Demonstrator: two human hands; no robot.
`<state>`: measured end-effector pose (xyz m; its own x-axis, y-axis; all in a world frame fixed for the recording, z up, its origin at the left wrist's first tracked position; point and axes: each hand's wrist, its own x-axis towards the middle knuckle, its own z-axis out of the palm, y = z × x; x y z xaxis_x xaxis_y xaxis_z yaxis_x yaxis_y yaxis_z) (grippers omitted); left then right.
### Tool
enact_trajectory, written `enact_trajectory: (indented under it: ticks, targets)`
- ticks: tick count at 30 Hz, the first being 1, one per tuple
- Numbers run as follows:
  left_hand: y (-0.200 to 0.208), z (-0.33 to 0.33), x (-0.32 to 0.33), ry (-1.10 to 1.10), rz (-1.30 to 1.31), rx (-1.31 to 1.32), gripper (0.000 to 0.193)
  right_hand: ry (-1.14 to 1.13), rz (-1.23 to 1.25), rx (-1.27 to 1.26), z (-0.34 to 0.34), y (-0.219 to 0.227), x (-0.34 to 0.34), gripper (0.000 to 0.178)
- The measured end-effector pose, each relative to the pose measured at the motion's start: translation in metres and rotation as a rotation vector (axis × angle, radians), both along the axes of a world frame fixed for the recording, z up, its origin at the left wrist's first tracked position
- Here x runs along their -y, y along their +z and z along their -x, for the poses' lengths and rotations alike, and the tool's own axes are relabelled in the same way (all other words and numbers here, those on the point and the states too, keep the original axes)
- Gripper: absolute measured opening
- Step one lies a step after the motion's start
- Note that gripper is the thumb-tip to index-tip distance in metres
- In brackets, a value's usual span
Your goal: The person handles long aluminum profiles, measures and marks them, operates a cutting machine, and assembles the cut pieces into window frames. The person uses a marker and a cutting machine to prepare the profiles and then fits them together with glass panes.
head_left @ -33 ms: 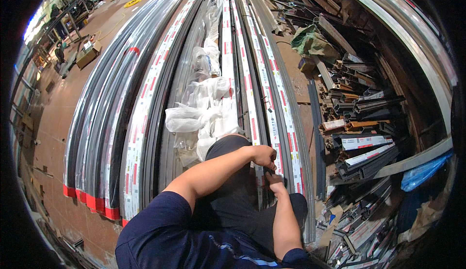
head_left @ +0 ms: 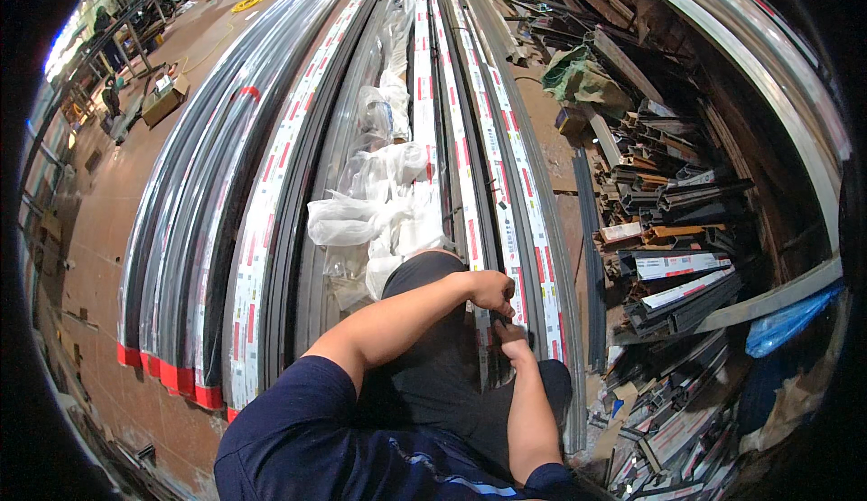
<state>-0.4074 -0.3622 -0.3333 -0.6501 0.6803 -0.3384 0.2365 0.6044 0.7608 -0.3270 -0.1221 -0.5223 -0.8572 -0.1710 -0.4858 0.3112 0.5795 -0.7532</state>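
Note:
Over the long dark metal profiles (head_left: 488, 230), my left hand (head_left: 490, 291) is closed, knuckles up and fingers curled in. Just below it, nearly touching, is my right hand (head_left: 515, 343), with its thumb and fingers pinched together. Whatever lies between the fingers of either hand is too small or hidden to make out. Beneath both hands run profiles covered with white and red printed protective film (head_left: 508, 239). My dark-clothed knees flank the spot. Crumpled whitish plastic wrap (head_left: 388, 203) lies on the profiles left of my left hand.
To the left, more long profiles in clear plastic (head_left: 194, 230) end in red tape (head_left: 176, 376). On the right stand stacked profile offcuts (head_left: 668, 194), a green crumpled sack (head_left: 582, 81) and a blue plastic bag (head_left: 790, 320). A yellow coiled hose or cable (head_left: 247, 4) rests on the floor far left.

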Motion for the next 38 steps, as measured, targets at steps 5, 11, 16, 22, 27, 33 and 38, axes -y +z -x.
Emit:
enact_trajectory:
  ticks: [5,11,16,22,27,33,38]
  targets:
    - [0.000,0.006,-0.001,0.006,0.026,-0.063,0.067,0.243,-0.382,-0.285,0.012,0.022,0.014,0.054]
    - [0.005,0.002,0.003,-0.009,0.060,-0.116,0.070,-0.153,0.044,-0.381,0.012,0.060,0.020,0.047]
    - [0.022,0.000,0.003,0.076,-0.090,-0.139,0.063,-0.065,-0.023,-0.274,0.011,0.050,0.026,0.045]
    - [0.016,0.044,0.068,0.737,-0.280,-0.536,0.044,-0.088,0.038,-0.244,0.006,0.043,0.027,0.023]
    - [-0.076,0.017,0.132,0.770,0.143,-0.658,0.062,-0.053,0.053,-0.110,-0.008,0.047,0.021,0.026]
    - [-0.161,-0.037,0.145,0.459,0.584,-0.433,0.062,0.072,-0.037,-0.049,-0.010,0.041,0.022,0.031]
    - [-0.216,-0.045,0.207,0.390,0.726,-0.099,0.048,0.134,0.044,-0.047,-0.009,0.058,0.042,0.023]
